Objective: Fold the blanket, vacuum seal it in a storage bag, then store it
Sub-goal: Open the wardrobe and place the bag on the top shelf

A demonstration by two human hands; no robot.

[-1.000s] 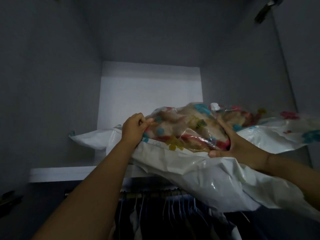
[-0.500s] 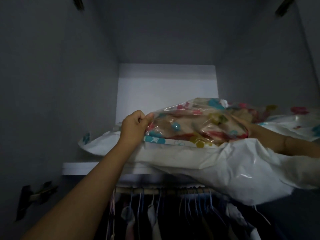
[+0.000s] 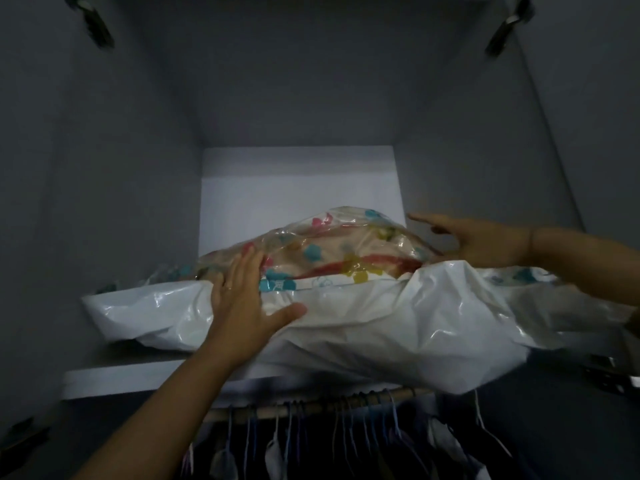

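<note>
Both your hands are flat: left hand pressing the storage bag, right hand beside it. Its slippery front hangs over the shelf edge, so it may slide off.

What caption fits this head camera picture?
Two open hands push a bagged blanket onto a closet shelf.

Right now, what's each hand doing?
Left hand: open, fingers flat on the clear flower-printed vacuum storage bag.
Right hand: open, beside it, gripping nothing.
</note>
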